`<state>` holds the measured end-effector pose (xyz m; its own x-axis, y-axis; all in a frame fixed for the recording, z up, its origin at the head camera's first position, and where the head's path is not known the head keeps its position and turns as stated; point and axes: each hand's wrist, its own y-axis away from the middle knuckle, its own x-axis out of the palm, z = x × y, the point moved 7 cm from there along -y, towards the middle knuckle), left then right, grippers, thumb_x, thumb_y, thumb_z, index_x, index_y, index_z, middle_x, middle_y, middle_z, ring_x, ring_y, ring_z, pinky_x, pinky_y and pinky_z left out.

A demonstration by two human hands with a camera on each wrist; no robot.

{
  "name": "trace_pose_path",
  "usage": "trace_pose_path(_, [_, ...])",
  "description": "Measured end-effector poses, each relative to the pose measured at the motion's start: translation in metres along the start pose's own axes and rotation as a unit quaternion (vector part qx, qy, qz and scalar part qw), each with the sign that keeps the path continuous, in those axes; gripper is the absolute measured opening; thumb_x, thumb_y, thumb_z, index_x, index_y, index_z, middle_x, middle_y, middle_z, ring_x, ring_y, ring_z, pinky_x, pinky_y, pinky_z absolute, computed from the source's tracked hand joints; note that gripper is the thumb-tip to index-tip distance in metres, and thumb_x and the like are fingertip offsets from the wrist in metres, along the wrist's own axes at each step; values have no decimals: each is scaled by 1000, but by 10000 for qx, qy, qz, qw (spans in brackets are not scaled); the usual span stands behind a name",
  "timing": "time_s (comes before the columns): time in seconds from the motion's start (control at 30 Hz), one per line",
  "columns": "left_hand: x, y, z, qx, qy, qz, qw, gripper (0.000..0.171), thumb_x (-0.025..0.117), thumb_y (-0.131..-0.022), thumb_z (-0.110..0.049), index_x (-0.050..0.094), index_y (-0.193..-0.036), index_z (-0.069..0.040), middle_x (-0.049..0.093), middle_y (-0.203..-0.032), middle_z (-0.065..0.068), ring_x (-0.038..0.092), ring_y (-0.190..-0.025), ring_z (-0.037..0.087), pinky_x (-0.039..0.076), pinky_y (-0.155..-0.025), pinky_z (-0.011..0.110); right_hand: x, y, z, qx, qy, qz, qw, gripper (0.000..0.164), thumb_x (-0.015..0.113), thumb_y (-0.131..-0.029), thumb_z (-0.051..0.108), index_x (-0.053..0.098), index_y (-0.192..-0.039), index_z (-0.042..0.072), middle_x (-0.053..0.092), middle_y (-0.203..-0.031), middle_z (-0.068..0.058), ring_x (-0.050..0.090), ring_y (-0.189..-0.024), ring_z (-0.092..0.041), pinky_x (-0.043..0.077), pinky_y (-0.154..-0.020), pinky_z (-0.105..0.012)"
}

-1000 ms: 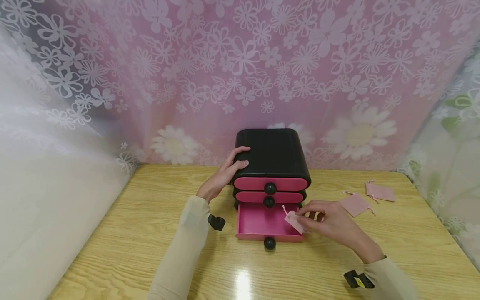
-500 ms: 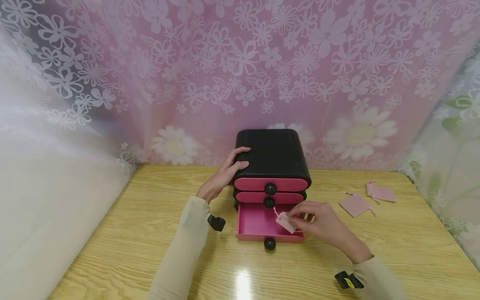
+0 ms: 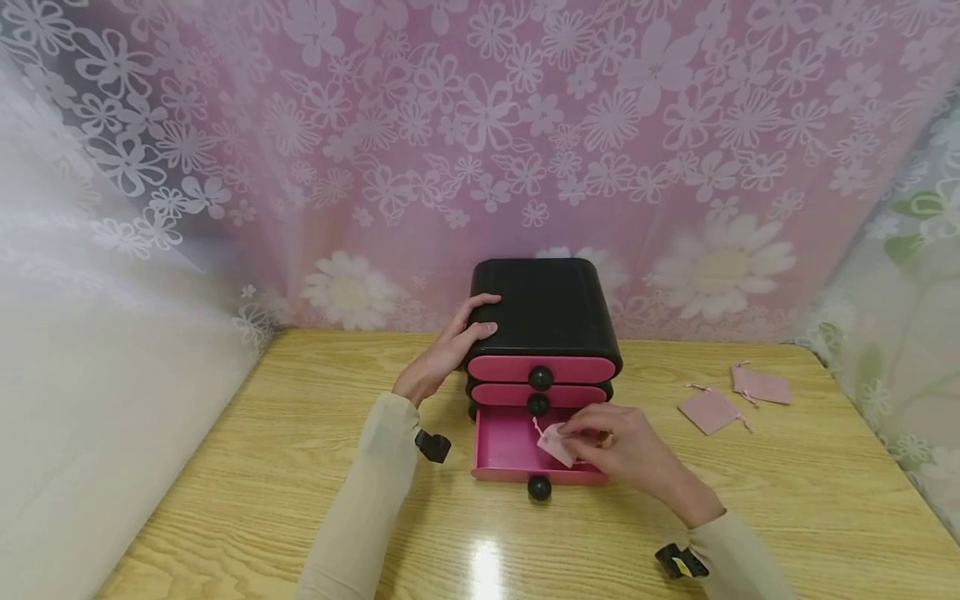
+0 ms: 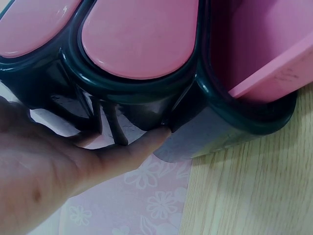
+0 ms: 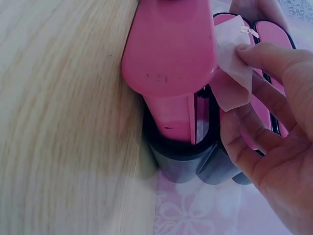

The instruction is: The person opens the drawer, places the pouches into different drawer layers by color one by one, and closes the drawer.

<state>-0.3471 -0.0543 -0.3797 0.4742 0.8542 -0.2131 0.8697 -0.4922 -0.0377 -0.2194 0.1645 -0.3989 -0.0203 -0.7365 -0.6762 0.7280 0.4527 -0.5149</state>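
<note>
A small black cabinet point(image 3: 543, 304) with pink drawers and round black knobs stands on the table. Its bottom drawer point(image 3: 502, 475) is pulled out; the upper two are closed. My left hand point(image 3: 441, 357) rests against the cabinet's left side, two fingertips on its top. In the left wrist view a straight finger point(image 4: 139, 149) lies along the side. Over the right part of the pulled-out drawer, my right hand point(image 3: 626, 442) pinches a light pink drawstring pouch point(image 3: 555, 444) between thumb and fingers. The right wrist view shows the pouch point(image 5: 232, 63) hanging beside the drawer front.
Two more pink drawstring pouches lie on the wooden table point(image 3: 300, 467) to the right: a nearer pouch point(image 3: 711, 411) and a farther pouch point(image 3: 763, 386). A pink flowered curtain point(image 3: 420, 167) hangs right behind the cabinet.
My right hand has moved left with the pouch, from the drawer's right edge to farther over its inside. My left hand and the cabinet have stayed in place.
</note>
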Motion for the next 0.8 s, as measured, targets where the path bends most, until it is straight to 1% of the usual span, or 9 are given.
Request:
trace_pose_path(0.17, [0, 0, 0, 19, 11, -7, 10000, 44, 50, -105, -41, 40, -147, -48, 19, -165, -9, 40, -147, 26, 32, -118, 61, 4, 0, -3, 91, 74, 23, 9999, 22, 86, -78, 4, 79, -94, 18, 75, -91, 7, 65, -80, -7, 54, -59, -23])
trace_pose_path(0.53, [0, -1, 1, 13, -1, -20, 10000, 42, 50, -106, -40, 41, -146, -48, 20, -165, -9, 41, -146, 26, 34, -117, 61, 11, 1, -3, 184, 49, 105, 9998, 22, 87, -77, 4, 80, -93, 19, 75, -89, 10, 54, -75, -1, 48, -59, -21])
trace_pose_path(0.8, [0, 0, 1, -15, 21, -17, 10000, 43, 50, -105, -40, 41, -146, -48, 19, -165, -8, 41, -146, 27, 36, -115, 62, 13, 1, -4, 181, 119, 77, 9997, 22, 86, -78, 5, 79, -93, 19, 74, -89, 11, 54, -75, -1, 48, -60, -21])
